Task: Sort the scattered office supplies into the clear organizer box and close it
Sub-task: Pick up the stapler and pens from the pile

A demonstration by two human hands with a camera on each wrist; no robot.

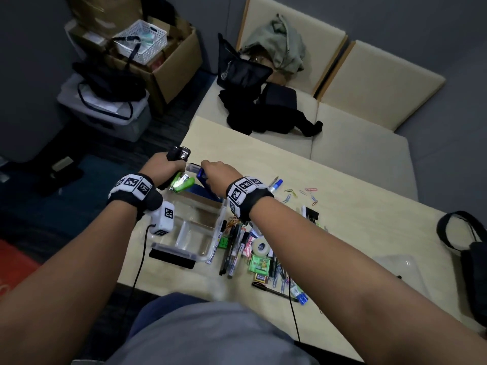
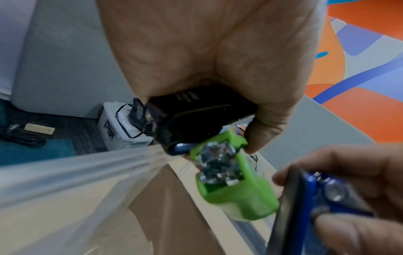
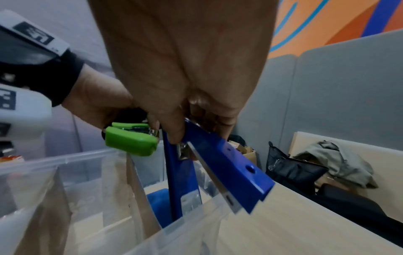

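The clear organizer box (image 1: 210,255) stands open on the pale table (image 1: 355,206), with dividers inside. My left hand (image 1: 168,167) hovers above its far left corner and grips two staplers: a black stapler (image 1: 180,153) (image 2: 200,117) and a green stapler (image 1: 183,183) (image 2: 231,181) (image 3: 130,141). My right hand (image 1: 213,169) (image 3: 185,131) holds a blue stapler (image 1: 201,177) (image 3: 218,165) swung open. Its lower arm reaches down into the box's far compartment, where a blue object (image 3: 159,203) lies.
Pens, a tape roll (image 1: 261,246), green packets and clips lie heaped right of the box. Coloured paper clips (image 1: 303,194) and a blue marker (image 1: 276,184) lie farther back. A clear lid (image 1: 398,267) and a black bag (image 1: 471,256) sit at the right. A sofa stands behind.
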